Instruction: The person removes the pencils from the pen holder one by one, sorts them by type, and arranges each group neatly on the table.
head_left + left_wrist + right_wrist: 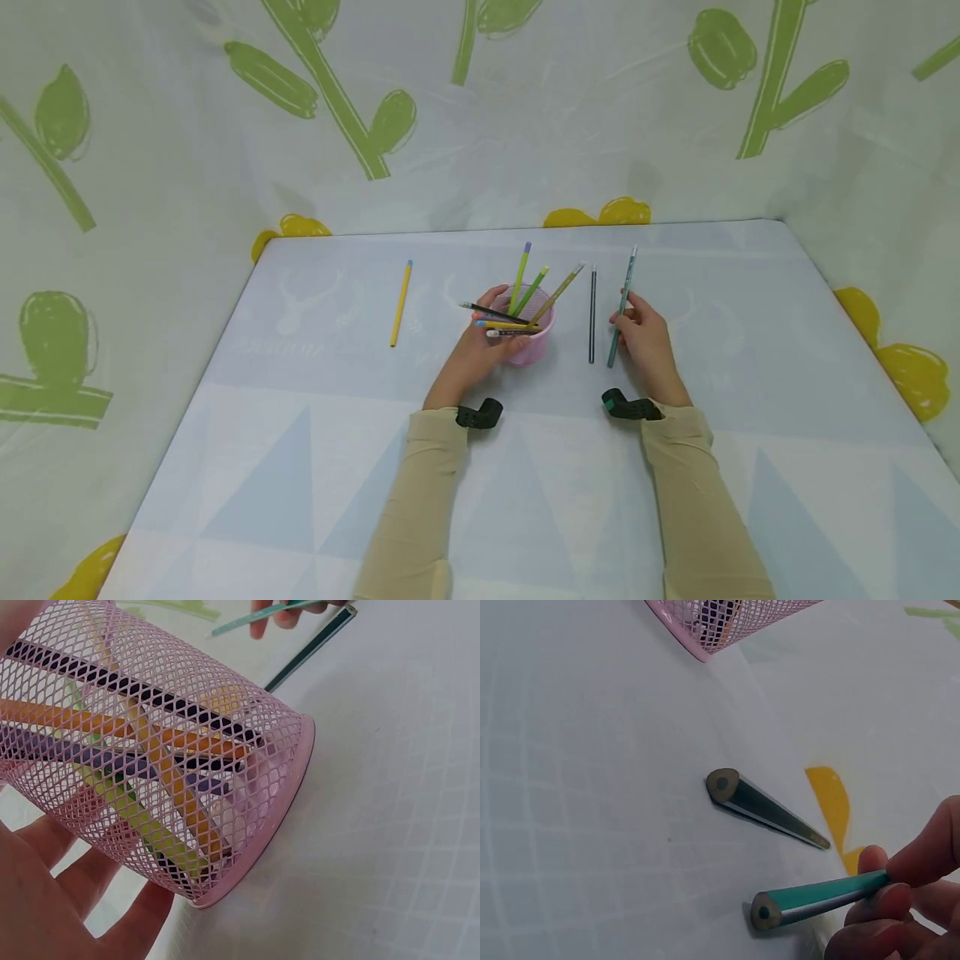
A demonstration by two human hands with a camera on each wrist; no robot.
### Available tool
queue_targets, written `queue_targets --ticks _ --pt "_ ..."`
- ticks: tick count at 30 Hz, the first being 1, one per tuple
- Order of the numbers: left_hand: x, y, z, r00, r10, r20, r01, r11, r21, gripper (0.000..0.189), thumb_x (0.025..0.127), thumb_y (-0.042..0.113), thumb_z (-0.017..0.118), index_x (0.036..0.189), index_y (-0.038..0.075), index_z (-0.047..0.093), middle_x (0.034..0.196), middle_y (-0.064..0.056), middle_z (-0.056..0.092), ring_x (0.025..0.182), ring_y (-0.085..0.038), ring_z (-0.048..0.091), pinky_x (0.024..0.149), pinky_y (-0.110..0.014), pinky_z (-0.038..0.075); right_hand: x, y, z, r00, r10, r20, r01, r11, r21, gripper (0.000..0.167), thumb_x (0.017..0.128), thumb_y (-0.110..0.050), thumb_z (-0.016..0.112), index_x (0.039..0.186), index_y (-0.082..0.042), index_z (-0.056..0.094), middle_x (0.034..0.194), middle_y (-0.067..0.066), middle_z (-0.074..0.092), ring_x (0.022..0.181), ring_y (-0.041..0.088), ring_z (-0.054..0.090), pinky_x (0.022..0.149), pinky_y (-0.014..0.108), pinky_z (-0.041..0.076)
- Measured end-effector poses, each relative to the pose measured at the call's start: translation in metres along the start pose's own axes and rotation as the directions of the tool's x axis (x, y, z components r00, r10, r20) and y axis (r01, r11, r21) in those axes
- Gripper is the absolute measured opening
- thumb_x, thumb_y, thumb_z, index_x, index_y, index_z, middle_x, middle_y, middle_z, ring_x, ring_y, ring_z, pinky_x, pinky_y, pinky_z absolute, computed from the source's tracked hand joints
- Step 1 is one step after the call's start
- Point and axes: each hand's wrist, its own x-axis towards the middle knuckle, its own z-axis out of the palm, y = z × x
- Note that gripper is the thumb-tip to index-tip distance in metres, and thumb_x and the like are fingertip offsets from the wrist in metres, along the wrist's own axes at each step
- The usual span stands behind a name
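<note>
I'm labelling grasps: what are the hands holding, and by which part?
The left hand holds the pink mesh cup around its side wall; the right hand pinches the teal pencil near its middle.

Ten pencils (401, 304) visible, one mesh cup (531, 353), two hands (651, 343), two wrist devices (481, 413), two sleeves (420, 492)

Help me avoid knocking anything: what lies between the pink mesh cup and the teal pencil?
A dark pencil lies between the cup and the teal pencil, as the head view shows.
</note>
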Motion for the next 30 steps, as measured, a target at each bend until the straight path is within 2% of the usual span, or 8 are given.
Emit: queue_targets --ticks 3,8,14,21,23,25,30 --pt "-0.001 0.0 0.0 1.0 -0.007 -0.005 0.007 1.0 -0.005 0.073 0.08 0.026 0.066 0.138 0.024 0.021 0.133 -0.01 0.04 0.112 -0.019 0.045 0.088 -0.038 0.04 -0.001 -0.001 0.0 1.0 -0.002 0.024 0.004 0.997 -0.081 0.057 0.088 -0.013 0.043 0.142 -0.013 0.024 0.107 0.01 0.052 0.073 0.015 0.046 0.059 0.021 0.041" --pt "-0.002 0.002 0.0 1.0 -0.012 -0.008 0.012 1.0 -0.017 0.076 0.08 0.025 0.066 0.139 0.018 0.02 0.136 -0.012 0.037 0.115 -0.02 0.043 0.089 -0.039 0.04 -0.002 -0.003 0.0 0.998 -0.026 0.05 0.035 0.981 -0.19 0.061 0.087 -0.013 0.045 0.142 -0.01 0.021 0.111 0.013 0.052 0.085 0.019 0.049 0.064 0.024 0.042" --pt "-0.001 0.002 0.0 1.0 -0.016 -0.004 0.016 1.0 -0.016 0.073 0.081 0.025 0.066 0.138 0.023 0.021 0.135 -0.016 0.036 0.112 -0.021 0.046 0.088 -0.038 0.041 -0.001 -0.003 0.001 0.998 -0.049 0.046 0.059 0.967 -0.248 0.062 0.084 -0.012 0.047 0.141 -0.009 0.024 0.112 0.014 0.053 0.091 0.023 0.052 0.069 0.029 0.042" --pt "0.0 0.002 0.0 1.0 -0.019 0.009 0.019 0.999 -0.027 0.074 0.082 0.02 0.065 0.14 0.017 0.018 0.136 -0.018 0.035 0.113 -0.024 0.045 0.088 -0.036 0.042 -0.002 -0.001 0.003 0.999 -0.035 0.028 0.042 0.956 -0.291 0.059 0.084 -0.014 0.049 0.14 -0.009 0.029 0.119 0.014 0.051 0.104 0.026 0.051 0.078 0.037 0.043" --pt "-0.001 0.001 0.0 1.0 -0.026 0.009 0.026 0.999 -0.034 0.075 0.081 0.022 0.066 0.14 0.017 0.019 0.136 -0.018 0.035 0.114 -0.024 0.044 0.088 -0.036 0.042 -0.003 0.0 0.004 0.999 -0.031 0.02 0.036 0.955 -0.293 0.057 0.085 -0.015 0.05 0.139 -0.01 0.031 0.12 0.013 0.051 0.103 0.026 0.051 0.079 0.037 0.043" --pt "0.002 -0.009 0.001 1.0 -0.022 -0.007 0.022 0.999 -0.03 0.077 0.079 0.033 0.067 0.139 0.02 0.02 0.135 -0.014 0.037 0.112 -0.021 0.045 0.087 -0.035 0.043 -0.003 0.0 0.004 0.999 -0.041 0.017 0.044 0.952 -0.304 0.056 0.086 -0.016 0.051 0.138 -0.01 0.033 0.119 0.014 0.051 0.099 0.026 0.052 0.077 0.037 0.043" --pt "0.001 -0.007 0.0 1.0 -0.025 -0.008 0.025 0.999 -0.026 0.076 0.08 0.03 0.066 0.139 0.02 0.02 0.134 -0.012 0.038 0.111 -0.02 0.046 0.086 -0.033 0.043 -0.002 0.0 0.006 0.997 -0.075 0.016 0.076 0.933 -0.352 0.056 0.084 -0.015 0.051 0.137 -0.008 0.034 0.117 0.013 0.052 0.085 0.024 0.05 0.072 0.034 0.04"
